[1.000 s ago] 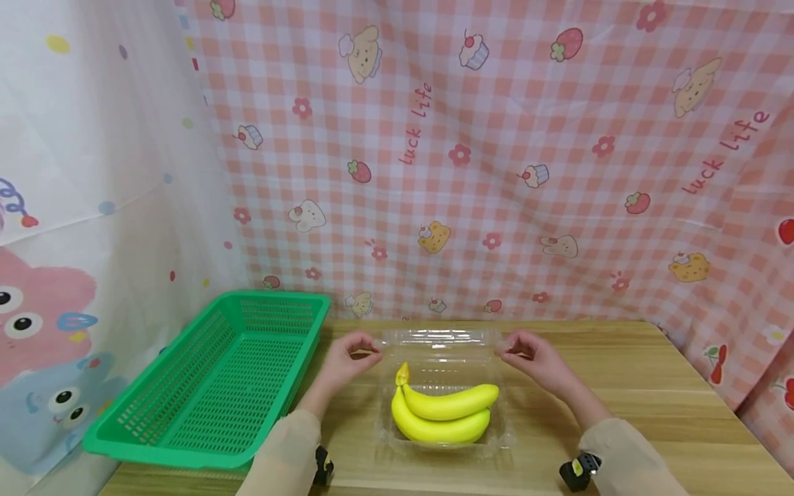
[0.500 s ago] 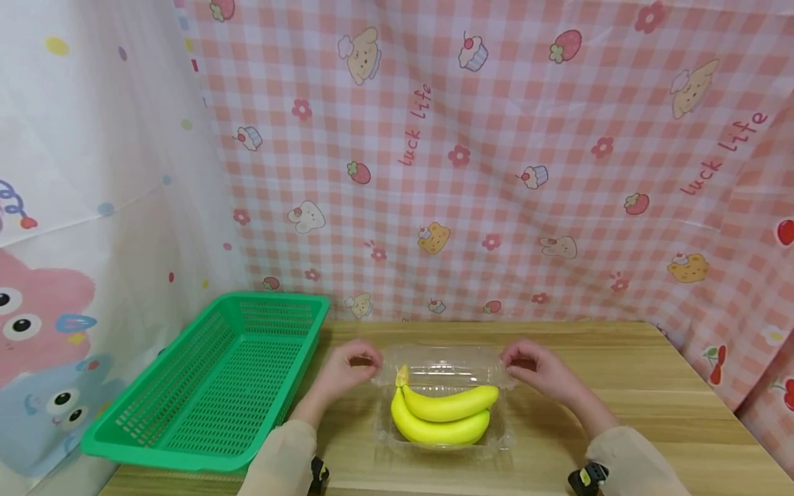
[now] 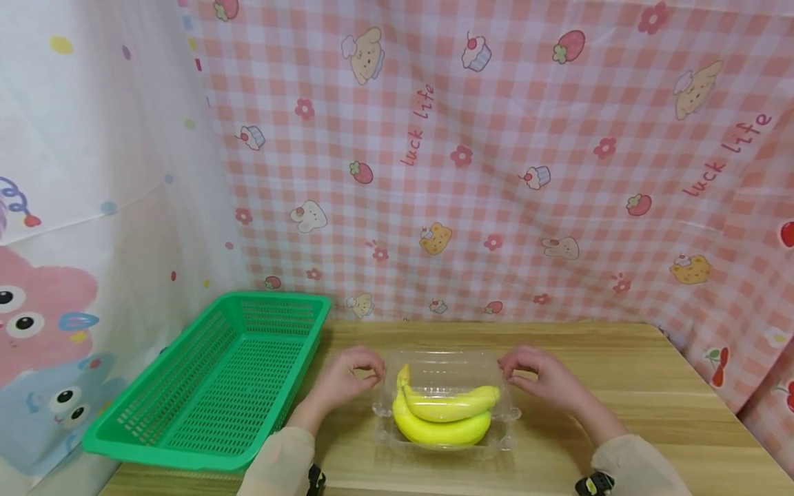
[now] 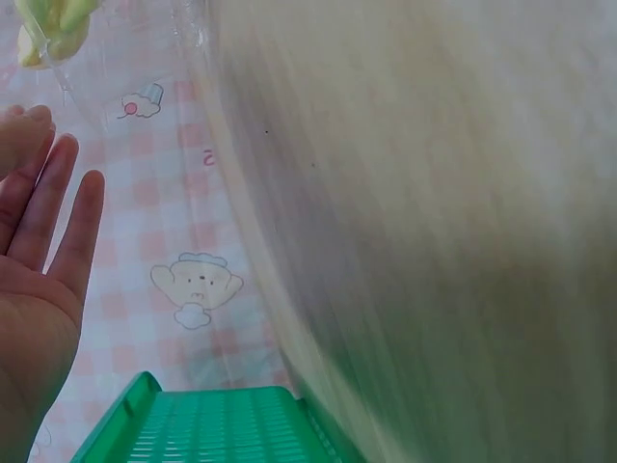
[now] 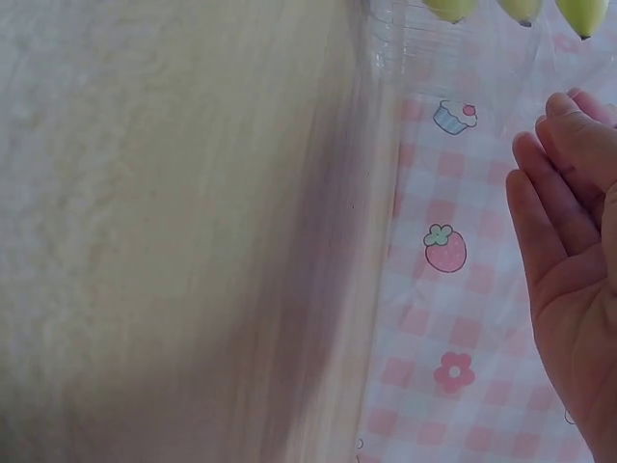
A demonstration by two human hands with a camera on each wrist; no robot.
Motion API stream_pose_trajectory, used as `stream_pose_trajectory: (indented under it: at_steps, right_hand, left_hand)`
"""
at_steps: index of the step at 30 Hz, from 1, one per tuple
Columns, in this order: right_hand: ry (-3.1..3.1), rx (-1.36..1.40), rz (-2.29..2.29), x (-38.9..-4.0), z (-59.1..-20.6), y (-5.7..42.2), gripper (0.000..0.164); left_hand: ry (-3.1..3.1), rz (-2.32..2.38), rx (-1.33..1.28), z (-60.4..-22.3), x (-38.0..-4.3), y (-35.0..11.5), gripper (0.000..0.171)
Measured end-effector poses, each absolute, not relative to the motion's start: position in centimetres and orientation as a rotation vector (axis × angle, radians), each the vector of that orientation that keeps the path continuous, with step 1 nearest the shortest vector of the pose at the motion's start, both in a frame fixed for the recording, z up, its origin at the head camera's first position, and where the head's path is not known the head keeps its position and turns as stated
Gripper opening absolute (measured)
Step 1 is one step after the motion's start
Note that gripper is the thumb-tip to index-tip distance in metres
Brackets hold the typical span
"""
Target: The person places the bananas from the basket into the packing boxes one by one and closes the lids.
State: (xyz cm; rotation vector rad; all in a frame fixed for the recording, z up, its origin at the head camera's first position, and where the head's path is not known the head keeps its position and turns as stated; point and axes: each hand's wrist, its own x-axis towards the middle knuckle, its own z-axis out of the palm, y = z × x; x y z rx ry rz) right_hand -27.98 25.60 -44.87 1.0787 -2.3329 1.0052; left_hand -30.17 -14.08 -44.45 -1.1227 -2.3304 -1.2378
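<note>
A clear plastic clamshell box (image 3: 384, 437) stands on the wooden table with a bunch of yellow bananas (image 3: 442, 430) inside. Its hinged lid (image 3: 443, 362) leans forward over them, partly covering the upper banana. My left hand (image 3: 349, 377) pinches the lid's left side between thumb and forefinger, and my right hand (image 3: 538, 375) does likewise on the right side. From the left wrist, the other fingers (image 4: 60, 207) appear loosely extended beside the box. In the right wrist view, thumb and forefinger meet near the lid, with banana tips (image 5: 583, 14) showing above.
To the left lies a green perforated plastic basket (image 3: 298, 386), close to my left forearm. The wooden table (image 3: 620, 386) extends to the right of the box. A pink checked curtain (image 3: 496, 207) hangs behind the table.
The lid has swung from standing back behind the bananas to tilting forward over them. Both hands have moved slightly down and toward me with it. Bananas and basket stay put.
</note>
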Motion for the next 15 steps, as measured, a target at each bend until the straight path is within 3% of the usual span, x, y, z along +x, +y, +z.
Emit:
stream_pose_trajectory:
  at_steps: [15]
  right_hand:
    - [-2.281,1.151,0.900,-27.93,-45.20,25.64,0.039]
  left_hand:
    - [-2.371,-0.961,-1.156,-44.16,-29.67,-14.13,0.021]
